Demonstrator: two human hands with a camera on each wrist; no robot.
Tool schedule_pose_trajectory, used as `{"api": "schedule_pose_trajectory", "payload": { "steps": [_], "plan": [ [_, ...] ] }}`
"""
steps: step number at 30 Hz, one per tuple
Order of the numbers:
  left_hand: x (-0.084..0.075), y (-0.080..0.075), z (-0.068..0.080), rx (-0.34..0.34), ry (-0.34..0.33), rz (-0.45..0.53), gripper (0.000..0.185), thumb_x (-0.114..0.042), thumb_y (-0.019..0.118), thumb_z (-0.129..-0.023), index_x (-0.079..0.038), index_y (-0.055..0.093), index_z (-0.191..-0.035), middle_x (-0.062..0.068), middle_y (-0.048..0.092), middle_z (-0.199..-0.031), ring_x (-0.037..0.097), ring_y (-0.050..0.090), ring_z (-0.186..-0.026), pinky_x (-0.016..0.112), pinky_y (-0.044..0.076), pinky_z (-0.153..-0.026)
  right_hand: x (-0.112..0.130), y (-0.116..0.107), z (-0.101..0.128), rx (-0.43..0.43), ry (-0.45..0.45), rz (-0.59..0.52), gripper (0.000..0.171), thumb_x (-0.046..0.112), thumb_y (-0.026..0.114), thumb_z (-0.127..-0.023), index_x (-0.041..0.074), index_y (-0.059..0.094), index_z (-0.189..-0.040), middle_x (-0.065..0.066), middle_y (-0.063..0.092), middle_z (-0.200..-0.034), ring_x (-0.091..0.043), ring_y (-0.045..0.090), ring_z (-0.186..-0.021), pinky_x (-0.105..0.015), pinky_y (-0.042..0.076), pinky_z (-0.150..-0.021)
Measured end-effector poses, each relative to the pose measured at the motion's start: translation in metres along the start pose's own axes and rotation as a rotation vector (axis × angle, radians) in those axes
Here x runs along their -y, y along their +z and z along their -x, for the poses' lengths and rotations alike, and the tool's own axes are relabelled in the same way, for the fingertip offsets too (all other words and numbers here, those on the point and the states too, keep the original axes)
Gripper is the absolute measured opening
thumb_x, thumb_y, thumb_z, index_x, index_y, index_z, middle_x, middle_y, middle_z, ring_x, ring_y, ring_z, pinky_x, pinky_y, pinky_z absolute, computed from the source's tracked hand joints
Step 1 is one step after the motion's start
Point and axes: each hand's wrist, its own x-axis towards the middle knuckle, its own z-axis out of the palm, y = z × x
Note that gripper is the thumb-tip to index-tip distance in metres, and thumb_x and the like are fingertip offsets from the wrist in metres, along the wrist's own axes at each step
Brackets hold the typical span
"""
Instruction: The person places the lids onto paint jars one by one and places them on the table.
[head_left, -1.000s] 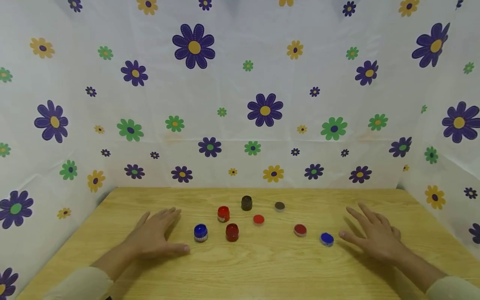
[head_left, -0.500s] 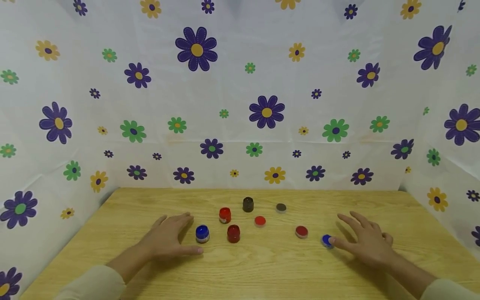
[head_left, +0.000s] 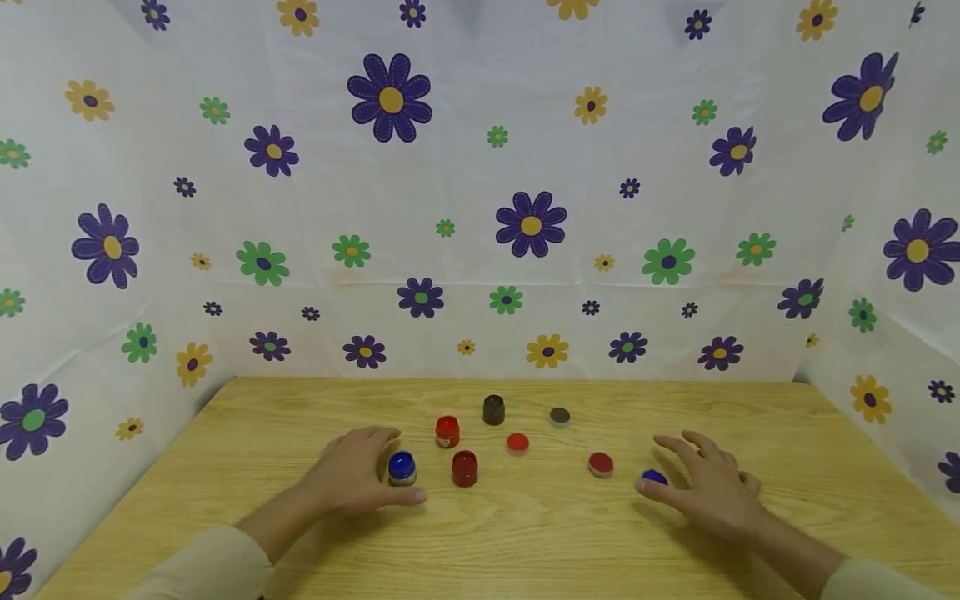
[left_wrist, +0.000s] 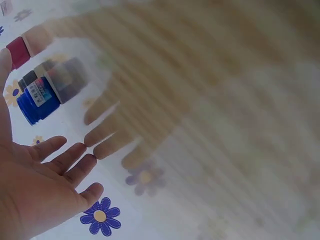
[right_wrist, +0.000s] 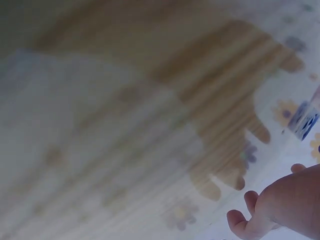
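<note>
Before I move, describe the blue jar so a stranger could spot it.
On the wooden table, find the left hand. In the head view, the blue jar shows between its thumb and fingers. It is the leftmost jar and the only blue one.

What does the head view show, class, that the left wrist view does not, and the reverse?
Head view only: the right hand and the blue lid.
Left wrist view only: a mirrored reflection of the left hand in the tabletop.
Both: the left hand itself, the blue paint jar and the flowered cloth.
</note>
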Motion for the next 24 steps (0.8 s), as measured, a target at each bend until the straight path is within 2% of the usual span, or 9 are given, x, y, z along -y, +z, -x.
{"api": "schedule_pose_trajectory", "payload": {
  "steps": [5, 8, 12, 17, 24],
  "plan": [
    [-0.0051, 0.0006, -0.0035, -0.017, -0.002, 0.005, 0.114, -0.077, 0.070, -0.067, 0.001, 0.043, -0.145, 0.021, 0.055, -0.141, 0.043, 0.048, -0.132, 0.068, 0.031, -0.107, 0.0082, 0.0035, -0.0001, -0.040, -0.031, 0.009, 0.085, 0.068, 0.062, -0.083, 0.015, 0.045, -0.147, -0.029, 0.029, -0.153, -0.061, 0.031, -0.129, -0.076, 0.025, -0.085],
    [-0.0055, 0.0008, -0.0038, -0.038, 0.005, -0.020, 0.112, -0.077, 0.072, -0.064, 0.000, 0.047, -0.141, 0.018, 0.059, -0.134, 0.039, 0.053, -0.126, 0.068, 0.034, -0.103, 0.0099, 0.0032, 0.0003, -0.044, -0.015, 0.012, 0.087, 0.070, 0.061, -0.083, 0.013, 0.046, -0.146, -0.029, 0.032, -0.149, -0.058, 0.032, -0.127, -0.073, 0.026, -0.085],
    [-0.0061, 0.0008, -0.0037, -0.042, 0.003, -0.022, 0.094, -0.075, 0.075, -0.063, -0.005, 0.058, -0.124, 0.008, 0.063, -0.116, 0.028, 0.057, -0.111, 0.061, 0.039, -0.096, 0.0065, 0.0011, -0.0002, -0.047, 0.025, 0.017, 0.088, 0.072, 0.061, -0.082, 0.010, 0.047, -0.144, -0.030, 0.037, -0.142, -0.053, 0.034, -0.122, -0.068, 0.028, -0.084],
    [-0.0061, 0.0007, -0.0033, -0.016, -0.020, 0.017, 0.067, -0.064, 0.080, -0.066, -0.012, 0.061, -0.104, -0.002, 0.060, -0.096, 0.019, 0.055, -0.095, 0.054, 0.037, -0.090, 0.0035, -0.0003, -0.0032, -0.035, 0.061, 0.041, 0.083, 0.072, 0.065, -0.078, 0.010, 0.054, -0.132, -0.028, 0.046, -0.132, -0.047, 0.041, -0.113, -0.063, 0.031, -0.082],
    [-0.0035, 0.0033, -0.0052, 0.015, -0.028, 0.014, 0.047, -0.050, 0.078, -0.073, -0.014, 0.060, -0.097, -0.005, 0.056, -0.086, 0.013, 0.051, -0.084, 0.044, 0.036, -0.080, 0.0010, 0.0020, -0.0050, -0.016, 0.024, 0.050, 0.056, 0.058, 0.074, -0.077, 0.014, 0.060, -0.109, -0.010, 0.057, -0.110, -0.034, 0.046, -0.102, -0.061, 0.030, -0.083]
  ]
}}
